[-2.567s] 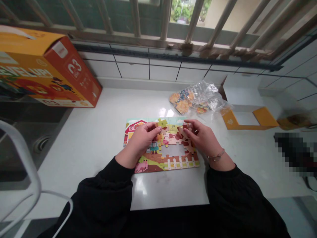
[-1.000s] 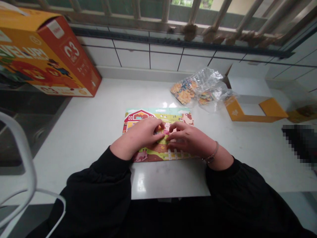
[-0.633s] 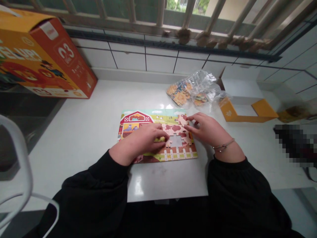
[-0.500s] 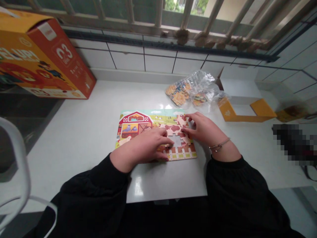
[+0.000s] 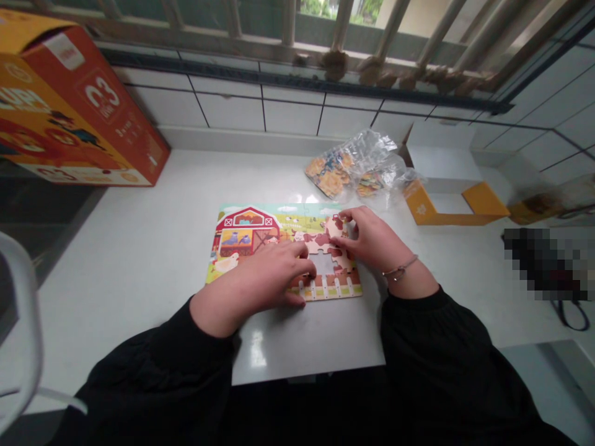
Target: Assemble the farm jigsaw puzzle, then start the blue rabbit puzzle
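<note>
A jigsaw puzzle [image 5: 242, 218] with a red barn, a goose and a brown-and-white cow lies flat on the white counter. One gap in it, right of centre, shows bare counter. My left hand [image 5: 260, 272] rests across its lower middle, bent fingers apart beside the gap, thumb at the bottom edge; it covers part of the picture. At the upper right, thumb and index finger of my right hand [image 5: 372, 238] bracket a cow-patterned puzzle piece [image 5: 333, 225] by its edges. Whether this piece is lifted I cannot tell.
Behind the puzzle lie clear plastic bags [image 5: 379, 148] with more pieces. An open yellow box [image 5: 458, 214] stands to their right, a large orange box [image 5: 102, 111] at the back left. A white curved tube [image 5: 28, 322] rises at the left edge.
The view has shifted slightly, so everything sits a little further left. My left fingers have drawn back a little from the gap. The right hand stays at the upper-right piece.
</note>
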A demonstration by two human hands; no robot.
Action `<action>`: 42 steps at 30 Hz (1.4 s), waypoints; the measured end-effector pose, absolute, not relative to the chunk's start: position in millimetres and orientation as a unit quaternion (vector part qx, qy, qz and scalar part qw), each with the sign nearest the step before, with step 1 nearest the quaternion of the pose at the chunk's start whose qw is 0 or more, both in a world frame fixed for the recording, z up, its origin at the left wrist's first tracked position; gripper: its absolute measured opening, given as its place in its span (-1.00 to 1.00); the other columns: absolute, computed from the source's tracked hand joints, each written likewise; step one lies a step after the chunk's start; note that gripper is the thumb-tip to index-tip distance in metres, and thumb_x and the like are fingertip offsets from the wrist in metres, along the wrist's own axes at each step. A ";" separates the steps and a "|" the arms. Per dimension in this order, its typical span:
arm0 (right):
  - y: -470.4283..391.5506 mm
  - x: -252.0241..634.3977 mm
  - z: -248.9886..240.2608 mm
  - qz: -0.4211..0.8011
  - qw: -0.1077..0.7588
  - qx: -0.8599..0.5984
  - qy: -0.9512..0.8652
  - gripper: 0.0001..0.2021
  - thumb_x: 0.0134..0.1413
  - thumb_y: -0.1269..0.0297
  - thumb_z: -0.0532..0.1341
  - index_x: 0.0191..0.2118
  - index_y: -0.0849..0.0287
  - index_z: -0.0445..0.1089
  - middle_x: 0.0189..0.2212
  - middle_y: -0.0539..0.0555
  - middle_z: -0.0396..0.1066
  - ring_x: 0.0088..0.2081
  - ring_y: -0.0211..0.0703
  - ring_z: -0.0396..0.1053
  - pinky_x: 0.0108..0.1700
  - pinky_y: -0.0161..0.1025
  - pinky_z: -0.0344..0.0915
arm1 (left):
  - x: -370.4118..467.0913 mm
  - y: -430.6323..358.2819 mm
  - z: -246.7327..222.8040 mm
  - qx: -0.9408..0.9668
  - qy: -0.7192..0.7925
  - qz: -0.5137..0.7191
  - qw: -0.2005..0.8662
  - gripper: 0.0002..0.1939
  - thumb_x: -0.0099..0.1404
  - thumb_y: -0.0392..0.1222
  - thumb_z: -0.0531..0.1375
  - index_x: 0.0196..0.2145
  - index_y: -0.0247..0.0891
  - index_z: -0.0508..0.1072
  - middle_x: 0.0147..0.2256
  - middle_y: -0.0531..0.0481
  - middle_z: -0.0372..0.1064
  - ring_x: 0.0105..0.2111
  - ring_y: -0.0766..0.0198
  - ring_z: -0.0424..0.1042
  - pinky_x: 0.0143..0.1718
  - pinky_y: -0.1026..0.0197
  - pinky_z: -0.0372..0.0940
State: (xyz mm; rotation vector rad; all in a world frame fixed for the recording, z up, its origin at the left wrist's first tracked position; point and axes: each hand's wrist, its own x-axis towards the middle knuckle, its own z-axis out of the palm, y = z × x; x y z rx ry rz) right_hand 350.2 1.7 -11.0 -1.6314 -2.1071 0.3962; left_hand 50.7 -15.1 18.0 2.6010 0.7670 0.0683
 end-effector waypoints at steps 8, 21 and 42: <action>2.0 346.8 -10.2 0.154 0.237 -0.597 -0.750 -0.62 0.11 0.16 0.59 -0.05 0.11 0.51 -0.07 0.13 0.50 -0.13 -0.01 0.50 -0.03 -0.04 0.48 | 46.4 -11.3 15.9 0.913 0.296 0.054 0.274 -0.41 0.19 -0.11 0.61 0.13 -0.11 0.59 0.18 -0.20 0.51 0.14 -0.14 0.53 0.17 -0.10 0.40; -9.1 335.2 15.1 0.460 0.299 -0.487 -0.679 -0.62 0.40 -0.09 0.36 0.07 0.10 0.58 -0.22 0.08 0.64 -0.26 -0.08 0.58 -0.24 -0.15 0.53 | 46.5 -8.3 14.6 0.898 0.311 0.065 0.305 -0.48 0.12 -0.17 0.63 -0.08 -0.18 0.48 -0.02 -0.12 0.54 0.01 -0.06 0.54 0.05 -0.02 0.41; -12.1 309.4 -0.9 0.272 0.213 -0.437 -0.830 -0.86 0.18 0.37 0.58 -0.16 0.05 0.72 -0.12 0.07 0.54 -0.10 -0.11 0.53 0.04 -0.12 0.48 | 46.8 -6.4 15.1 0.910 0.301 0.049 0.282 -0.67 0.25 -0.12 0.58 -0.17 -0.19 0.55 -0.03 -0.10 0.52 -0.04 0.00 0.54 0.07 -0.02 0.41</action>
